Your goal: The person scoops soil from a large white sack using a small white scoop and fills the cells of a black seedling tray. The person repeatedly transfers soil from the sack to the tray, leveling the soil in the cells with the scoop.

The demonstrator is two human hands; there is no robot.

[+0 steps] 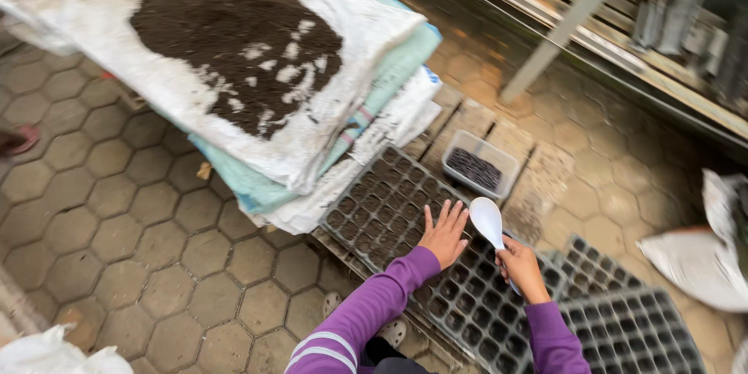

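White spoon [487,220], purple sleeve [366,312] (white stripes), black seedling tray [389,195], dark soil [234,39]

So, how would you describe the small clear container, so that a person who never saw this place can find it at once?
Start from the big pile of dark soil on the white sacks. Go down and right, past the black seedling tray under the left hand, to the wooden pallet. The clear plastic box there holds something dark and is the only see-through thing.

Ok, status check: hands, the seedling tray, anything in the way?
Left hand flat, fingers spread, on black plastic seedling tray. Right hand gripping white plastic spoon above the tray. Clear tub of dark seeds beyond; nothing blocking.
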